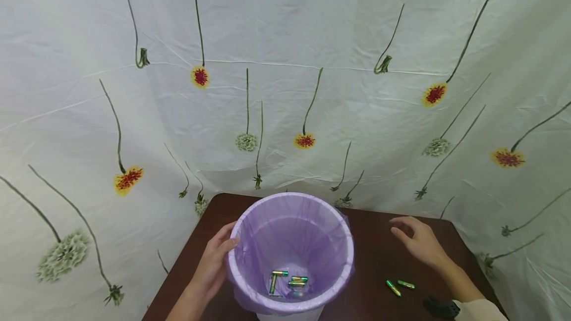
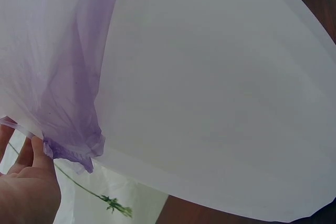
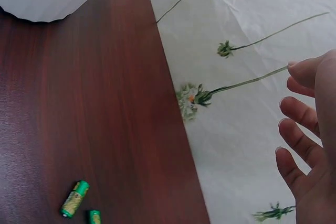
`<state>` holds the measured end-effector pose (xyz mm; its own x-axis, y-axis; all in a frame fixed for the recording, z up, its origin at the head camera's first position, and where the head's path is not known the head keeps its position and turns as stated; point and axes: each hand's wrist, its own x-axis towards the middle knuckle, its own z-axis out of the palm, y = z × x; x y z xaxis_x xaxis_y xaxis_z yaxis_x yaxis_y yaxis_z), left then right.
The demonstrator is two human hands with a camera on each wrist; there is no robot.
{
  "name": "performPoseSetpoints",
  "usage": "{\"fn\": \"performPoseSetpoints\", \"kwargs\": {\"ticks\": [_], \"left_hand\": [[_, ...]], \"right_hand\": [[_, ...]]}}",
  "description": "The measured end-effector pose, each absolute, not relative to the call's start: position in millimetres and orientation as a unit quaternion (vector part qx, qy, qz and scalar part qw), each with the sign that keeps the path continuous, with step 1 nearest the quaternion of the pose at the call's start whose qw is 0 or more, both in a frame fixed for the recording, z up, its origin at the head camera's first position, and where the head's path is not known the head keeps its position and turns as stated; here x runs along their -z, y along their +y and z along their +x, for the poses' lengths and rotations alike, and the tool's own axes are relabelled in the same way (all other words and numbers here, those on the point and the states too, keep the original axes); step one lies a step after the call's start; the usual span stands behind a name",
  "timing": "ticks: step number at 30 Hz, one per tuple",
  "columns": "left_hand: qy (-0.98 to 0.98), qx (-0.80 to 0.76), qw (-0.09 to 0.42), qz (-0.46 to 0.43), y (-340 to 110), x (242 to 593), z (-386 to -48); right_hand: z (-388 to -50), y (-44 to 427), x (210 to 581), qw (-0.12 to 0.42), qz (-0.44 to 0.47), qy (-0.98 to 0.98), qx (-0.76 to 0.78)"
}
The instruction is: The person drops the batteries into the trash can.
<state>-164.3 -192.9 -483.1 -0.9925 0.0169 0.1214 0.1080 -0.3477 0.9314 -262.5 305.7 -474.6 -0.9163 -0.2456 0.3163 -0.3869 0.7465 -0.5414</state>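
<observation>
A white trash can [image 2: 210,87] with a purple bag [image 1: 285,207] lining it stands on the table. My left hand [image 1: 214,259] holds its left side at the rim, the thumb at the edge and the fingers along the outside. Several green and gold batteries [image 1: 297,284] lie at the bottom of the bag. Two more batteries, one battery [image 1: 393,288] and another battery [image 1: 406,284], rest on the table to the right. Above the table, beyond these two, my right hand [image 1: 419,241] hovers with loosely bent fingers [image 3: 299,111] and nothing in them.
The dark brown wooden table [image 1: 374,241] has rounded far corners. A white cloth [image 1: 285,24] printed with flowers hangs behind it and around its sides. A dark band [image 1: 439,307] is on the right wrist.
</observation>
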Motion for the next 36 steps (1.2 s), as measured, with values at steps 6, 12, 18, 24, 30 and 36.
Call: {"fn": "performPoseSetpoints", "kwargs": {"ticks": [6, 12, 18, 24, 30, 36], "left_hand": [[-0.570, 0.820, 0.028, -0.047, -192, 484, -165], [-0.572, 0.819, 0.032, -0.041, -191, 483, -165], [-0.573, 0.817, 0.031, -0.049, -191, 482, -165], [-0.576, 0.815, 0.034, -0.049, -192, 484, -164], [-0.579, 0.813, 0.035, -0.055, -192, 485, -163], [-0.578, 0.813, 0.032, -0.061, -193, 484, -165]], "right_hand": [[-258, 309, 490, 0.096, 0.144, -0.930, -0.323], [-252, 312, 507, 0.082, 0.118, -0.932, -0.332], [-245, 316, 531, 0.056, 0.090, -0.936, -0.336], [-236, 318, 556, 0.049, 0.066, -0.934, -0.349], [-226, 324, 573, 0.020, 0.032, -0.931, -0.362], [-221, 327, 593, 0.006, 0.007, -0.932, -0.362]]}}
